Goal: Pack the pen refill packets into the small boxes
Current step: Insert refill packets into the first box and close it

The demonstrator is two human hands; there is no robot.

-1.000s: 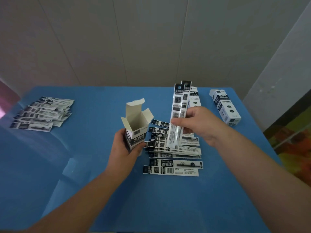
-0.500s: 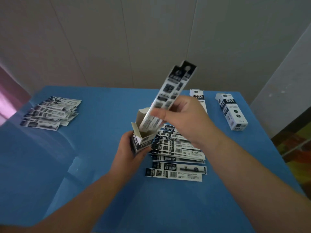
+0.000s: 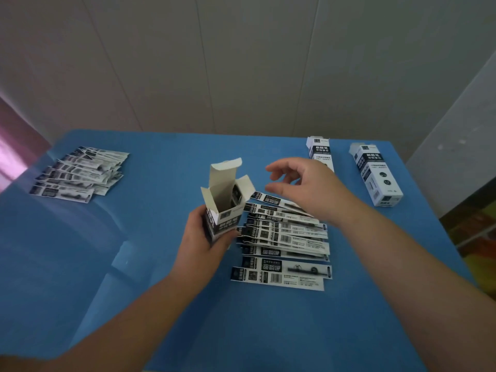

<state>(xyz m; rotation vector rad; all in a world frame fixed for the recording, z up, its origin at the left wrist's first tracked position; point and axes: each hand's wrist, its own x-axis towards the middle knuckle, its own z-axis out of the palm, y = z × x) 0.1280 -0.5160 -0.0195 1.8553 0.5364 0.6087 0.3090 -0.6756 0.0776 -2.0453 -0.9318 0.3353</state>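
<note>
My left hand (image 3: 204, 237) grips a small white-and-black box (image 3: 224, 200) upright, its top flaps open; a dark refill packet end (image 3: 236, 196) shows inside. My right hand (image 3: 303, 189) hovers just right of the box, fingers loosely spread, holding nothing. Below it lies a fanned pile of refill packets (image 3: 284, 237) on the blue table (image 3: 134, 264), touching the box's right side.
A second pile of refill packets (image 3: 77, 173) lies at the table's far left. Two closed boxes lie at the far right: one (image 3: 320, 154) partly behind my right hand, another (image 3: 375, 175) near the table's right edge. A wall stands behind.
My right hand pushed the held packets down into the box, let go of them, and drew back to the right. My left hand kept the box upright.
</note>
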